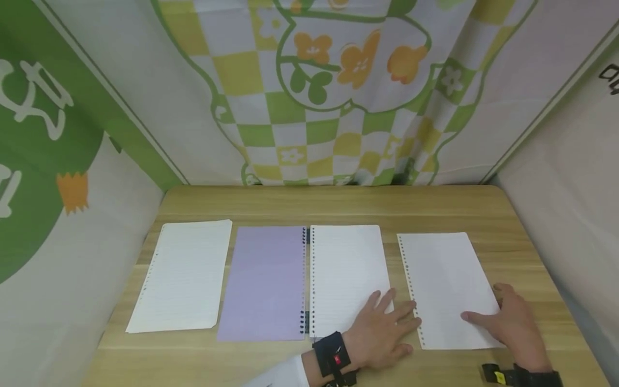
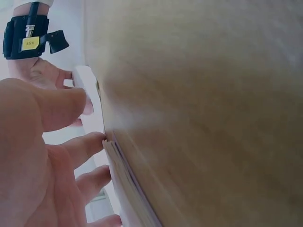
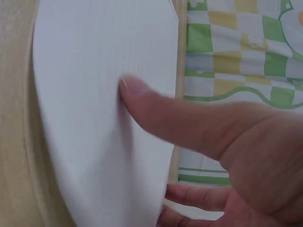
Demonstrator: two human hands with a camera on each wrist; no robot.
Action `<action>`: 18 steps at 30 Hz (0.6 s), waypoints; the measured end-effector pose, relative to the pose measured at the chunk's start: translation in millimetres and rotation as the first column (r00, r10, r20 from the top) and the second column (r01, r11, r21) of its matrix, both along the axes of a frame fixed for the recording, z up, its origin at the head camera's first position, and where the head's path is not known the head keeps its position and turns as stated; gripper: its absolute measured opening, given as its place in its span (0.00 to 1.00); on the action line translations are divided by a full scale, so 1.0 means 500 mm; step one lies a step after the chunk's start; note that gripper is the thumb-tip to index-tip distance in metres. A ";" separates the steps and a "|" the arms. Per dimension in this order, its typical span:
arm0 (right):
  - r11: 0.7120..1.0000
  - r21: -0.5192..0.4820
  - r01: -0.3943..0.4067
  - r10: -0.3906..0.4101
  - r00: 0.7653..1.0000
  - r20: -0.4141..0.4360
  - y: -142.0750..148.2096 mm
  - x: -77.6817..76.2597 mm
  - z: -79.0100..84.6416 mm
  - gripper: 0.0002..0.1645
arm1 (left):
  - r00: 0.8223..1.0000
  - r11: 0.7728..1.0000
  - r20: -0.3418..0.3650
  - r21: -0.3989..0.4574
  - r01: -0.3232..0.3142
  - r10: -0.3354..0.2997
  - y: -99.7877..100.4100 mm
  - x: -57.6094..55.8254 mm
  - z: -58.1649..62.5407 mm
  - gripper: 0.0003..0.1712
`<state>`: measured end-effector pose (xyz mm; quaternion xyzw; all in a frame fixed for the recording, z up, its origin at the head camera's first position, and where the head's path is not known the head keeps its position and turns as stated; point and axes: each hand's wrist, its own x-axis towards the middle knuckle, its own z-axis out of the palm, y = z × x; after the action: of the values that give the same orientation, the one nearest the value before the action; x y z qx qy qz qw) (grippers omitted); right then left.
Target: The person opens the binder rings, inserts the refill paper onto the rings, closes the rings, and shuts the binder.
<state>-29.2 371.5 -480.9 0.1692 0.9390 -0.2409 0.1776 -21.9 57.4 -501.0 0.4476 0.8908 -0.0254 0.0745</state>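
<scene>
An open ring-bound notebook lies in the middle of the table, with a lilac sheet (image 1: 263, 282) on its left side and lined white pages (image 1: 345, 269) on its right. My left hand (image 1: 379, 330) rests with spread, fairly straight fingers over the lower right edge of those pages. To the right is white loose-leaf paper (image 1: 447, 287) with punched holes down its left side. My right hand (image 1: 517, 325) holds its lower right edge, the thumb (image 3: 147, 101) on top and the fingers at the edge. In the right wrist view the paper (image 3: 94, 118) bows slightly.
Another batch of lined loose-leaf paper (image 1: 181, 277) lies at the left of the wooden table (image 1: 333, 204). Dark binder rings (image 1: 306, 322) run between the notebook's halves. A patterned curtain (image 1: 338, 134) hangs behind the table's far edge, with cloth walls at both sides.
</scene>
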 end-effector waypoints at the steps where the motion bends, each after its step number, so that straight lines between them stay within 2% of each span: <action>1: 1.000 -0.008 0.015 -0.015 1.000 -0.005 0.005 0.000 0.000 0.67 | 1.000 1.000 -0.004 0.002 -0.003 0.003 0.000 -0.001 0.001 0.34; 5: 0.992 -0.037 0.117 -0.119 0.992 -0.033 0.024 -0.001 -0.005 0.47 | 1.000 1.000 -0.019 0.013 -0.010 0.010 -0.002 -0.006 0.004 0.33; 7: 0.982 -0.059 0.178 -0.180 0.983 -0.037 0.033 -0.002 -0.009 0.44 | 1.000 1.000 -0.011 0.015 -0.012 0.012 -0.005 -0.008 0.007 0.34; 12: 0.953 -0.138 0.269 -0.263 0.963 0.061 0.051 -0.003 -0.020 0.54 | 0.998 0.999 0.067 0.022 -0.024 0.022 -0.016 -0.015 0.019 0.35; 15: 0.952 -0.167 0.256 -0.243 0.966 0.091 0.062 -0.003 -0.023 0.56 | 0.994 0.999 0.111 0.043 -0.032 0.027 -0.020 -0.021 0.025 0.36; 18: 0.956 -0.185 0.228 -0.214 0.972 0.092 0.068 -0.003 -0.023 0.56 | 0.994 0.998 0.108 0.049 -0.031 0.025 -0.023 -0.023 0.025 0.35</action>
<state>-30.5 405.3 -492.3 0.2634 0.8794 -0.3435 0.1983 -33.5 45.9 -488.5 0.4375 0.8920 0.0225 0.1111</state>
